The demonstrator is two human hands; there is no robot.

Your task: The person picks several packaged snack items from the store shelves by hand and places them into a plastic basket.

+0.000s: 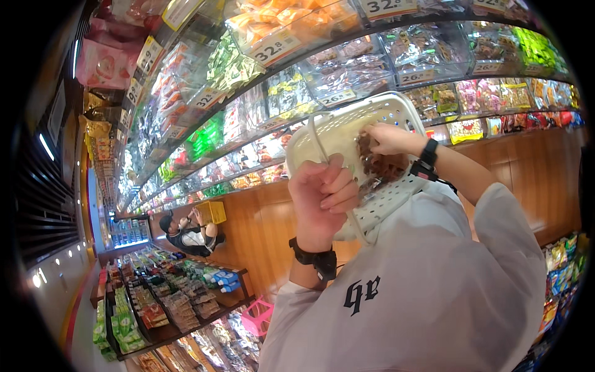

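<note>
A white plastic shopping basket [403, 111] with small holes in its walls is in front of my body. My left hand [325, 192], closed in a fist, grips its thin handle [318, 139]. Inside the basket lies a clear bag of brown snacks [381, 167], its exact contents hard to make out. Reaching in over the right rim, my right hand [393, 139] pinches the upper part of that bag with bent fingers. Each of my wrists wears a black band with a small device.
Tiered shelves of wrapped sweets [353, 80] curve along the far side, close beyond the basket. A person [189, 237] is on the wooden floor [260, 214] at left, beside a yellow crate [214, 211]. A low display rack [161, 310] and a pink basket [257, 317] are at lower left.
</note>
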